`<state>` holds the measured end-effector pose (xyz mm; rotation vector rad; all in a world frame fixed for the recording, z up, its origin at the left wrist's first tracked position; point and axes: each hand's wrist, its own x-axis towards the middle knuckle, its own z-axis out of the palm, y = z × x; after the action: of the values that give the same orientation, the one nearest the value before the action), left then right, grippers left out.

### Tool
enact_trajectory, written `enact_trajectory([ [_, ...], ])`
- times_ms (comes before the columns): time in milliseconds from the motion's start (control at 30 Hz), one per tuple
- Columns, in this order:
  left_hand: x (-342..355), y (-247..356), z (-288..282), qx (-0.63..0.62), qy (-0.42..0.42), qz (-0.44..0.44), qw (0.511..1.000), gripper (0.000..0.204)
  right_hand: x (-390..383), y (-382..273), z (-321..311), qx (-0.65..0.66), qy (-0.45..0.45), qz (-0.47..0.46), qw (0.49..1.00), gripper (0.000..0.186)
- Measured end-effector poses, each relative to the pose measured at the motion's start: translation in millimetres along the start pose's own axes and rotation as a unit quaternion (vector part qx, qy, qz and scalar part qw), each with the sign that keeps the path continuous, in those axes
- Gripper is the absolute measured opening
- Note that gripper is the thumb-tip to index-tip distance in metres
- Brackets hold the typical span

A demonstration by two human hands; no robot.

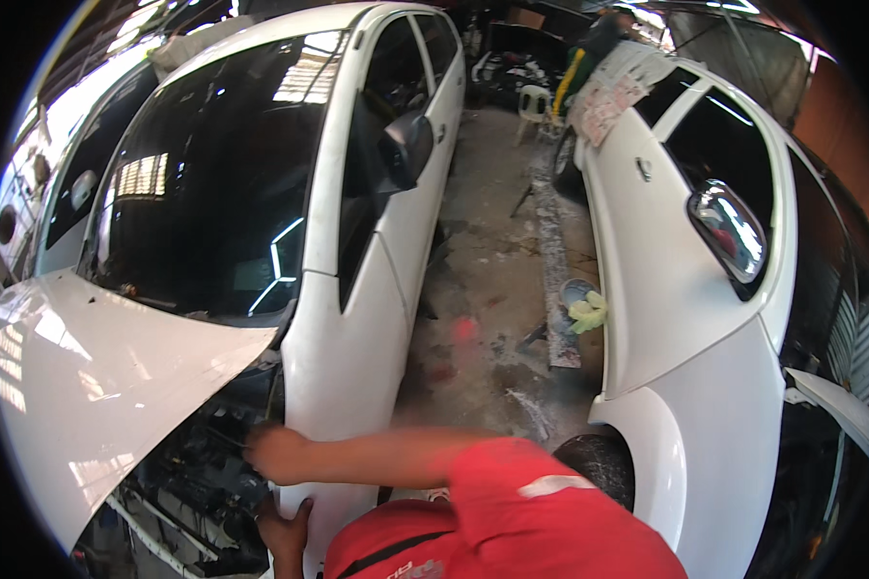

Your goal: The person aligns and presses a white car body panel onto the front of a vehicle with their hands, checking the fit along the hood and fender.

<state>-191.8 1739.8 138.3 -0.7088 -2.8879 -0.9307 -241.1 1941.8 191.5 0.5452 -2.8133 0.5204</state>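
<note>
Right hand [278,454], bare, reaches across to inner edge of glossy white metal front fender [343,376], beside dark, cluttered engine bay [198,454]; curved white hood panel [116,357] farther left. Motion blurs right fingers; cannot tell whether they grip anything. Left hand [288,533] just below, thumb near fender edge; fingers hard to make out, grip unclear. Red short-sleeved shirt [570,521] cut off by lower edge, pale lettering [418,571] on it only partly in view.

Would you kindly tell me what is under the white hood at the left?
Dark engine-bay parts show past the white hood, near the right hand; whatever lies farther beneath is covered.
</note>
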Motion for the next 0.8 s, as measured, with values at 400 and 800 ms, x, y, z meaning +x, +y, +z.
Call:
enact_trajectory([
  [400,106.2,191.8,-10.5,0.107,-0.103,0.372,0.916,0.081,-305.1,131.6,199.7,0.595,0.073,0.709,0.373,0.064],
  [800,302.7,318.1,107.0,0.264,0.063,0.214,0.938,0.128,-231.5,177.1,227.6,0.691,0.267,0.649,0.176,0.098],
])
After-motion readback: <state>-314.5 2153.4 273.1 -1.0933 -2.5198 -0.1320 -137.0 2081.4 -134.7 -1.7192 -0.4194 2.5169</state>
